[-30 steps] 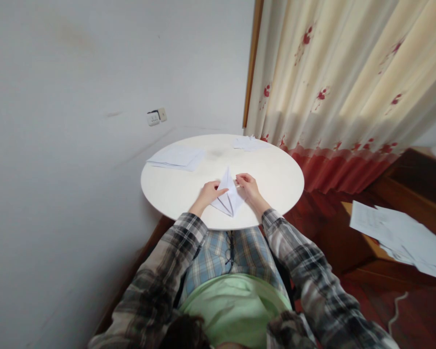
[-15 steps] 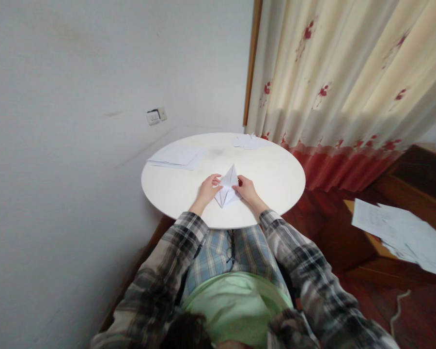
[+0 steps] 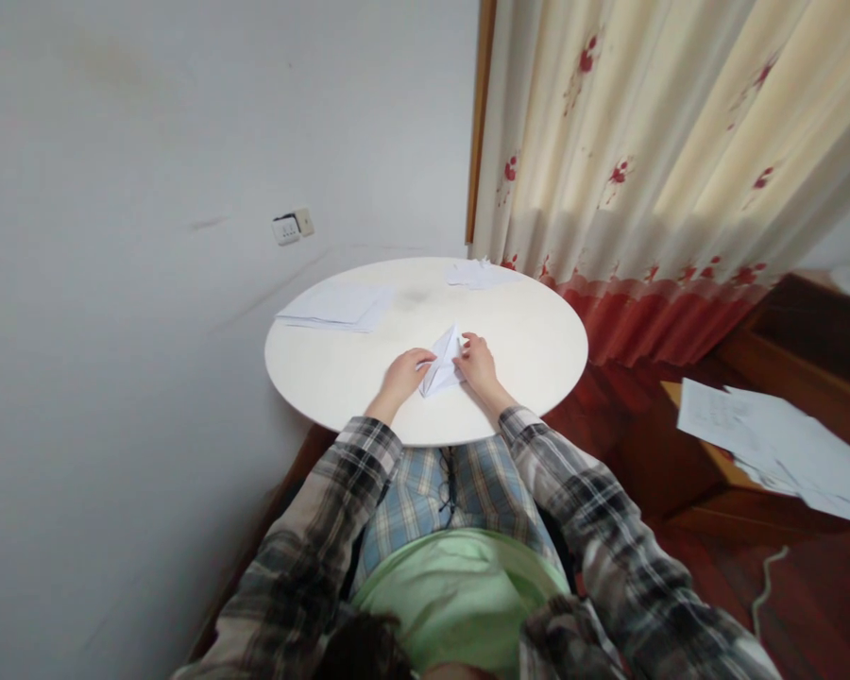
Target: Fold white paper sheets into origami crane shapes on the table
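Note:
A white folded sheet of paper (image 3: 442, 376) lies on the round white table (image 3: 531, 368) near its front edge. It has a pointed tip at the far end and creased flaps toward me. My left hand (image 3: 405, 374) grips its left edge, with the fingers curled and the thumb on the paper. On the other side, my right hand (image 3: 477, 363) pinches the right edge between thumb and fingers. Parts of both edges are hidden beneath my fingers.
A stack of white sheets (image 3: 336, 306) lies at the table's back left. Smaller paper pieces (image 3: 476, 274) are at the back edge. Wall sockets (image 3: 287, 229) are behind. Right of the table, papers (image 3: 772, 439) rest on a low wooden piece, and a patterned curtain (image 3: 630, 189) hangs.
The folded paper has turned slightly, and its near flaps look narrower. My left fingers have moved further over it; my right fingers have lifted a little. The whole view has shifted slightly.

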Tool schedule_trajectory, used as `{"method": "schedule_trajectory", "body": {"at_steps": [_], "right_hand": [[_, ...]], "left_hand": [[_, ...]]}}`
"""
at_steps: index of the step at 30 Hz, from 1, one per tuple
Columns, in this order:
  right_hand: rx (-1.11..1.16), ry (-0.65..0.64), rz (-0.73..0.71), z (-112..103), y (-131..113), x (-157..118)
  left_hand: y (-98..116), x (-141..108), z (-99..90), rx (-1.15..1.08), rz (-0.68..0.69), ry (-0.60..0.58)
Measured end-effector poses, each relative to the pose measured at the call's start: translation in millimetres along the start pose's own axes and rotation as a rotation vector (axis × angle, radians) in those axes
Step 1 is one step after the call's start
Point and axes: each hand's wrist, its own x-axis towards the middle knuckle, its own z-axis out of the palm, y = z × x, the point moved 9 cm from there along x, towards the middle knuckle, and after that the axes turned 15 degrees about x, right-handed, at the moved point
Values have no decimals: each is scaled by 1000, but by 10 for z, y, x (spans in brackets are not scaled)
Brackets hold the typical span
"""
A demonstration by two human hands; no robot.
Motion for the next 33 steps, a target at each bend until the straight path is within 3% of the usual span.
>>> {"method": "schedule_trajectory", "body": {"at_steps": [4, 11, 25, 33], "right_hand": [[-189, 16, -88, -35, -180, -59], [-305, -203, -223, 203, -303, -113], [-374, -220, -221, 205, -349, -110], [-315, -326, -257, 317, -346, -140]], "left_hand": [[-3, 1, 54, 85, 8, -23], [13, 1, 92, 189, 45, -36], [89, -35, 80, 133, 44, -67], [86, -26, 105, 126, 61, -75]]}}
